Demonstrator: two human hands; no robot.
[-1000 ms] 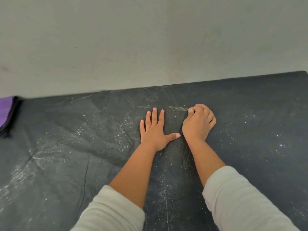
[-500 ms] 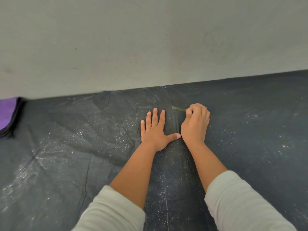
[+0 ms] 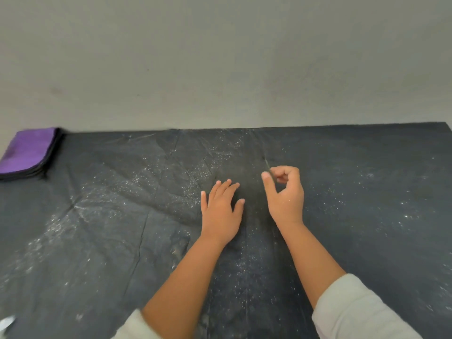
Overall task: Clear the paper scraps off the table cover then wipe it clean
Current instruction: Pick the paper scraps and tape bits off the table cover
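Observation:
A black table cover (image 3: pixel 367 216), creased and dusted with fine white specks, fills the lower half of the view. My left hand (image 3: pixel 221 211) hovers on or just above its middle with the fingers loosely spread and nothing in them. To its right, my right hand (image 3: pixel 286 194) is raised off the cover. Its thumb and curled forefinger pinch a thin greenish paper scrap (image 3: pixel 267 163) that sticks up and away from the fingertips.
A folded purple cloth (image 3: pixel 27 152) lies at the cover's far left corner. A small white scrap (image 3: pixel 6 322) shows at the bottom left edge. A plain grey wall (image 3: pixel 220 57) rises behind the table. White dust is thickest on the left half.
My right hand has lifted off the cover with the scrap pinched in it. My left hand, pressed flat before, has relaxed and drawn back a little. The view has tilted up.

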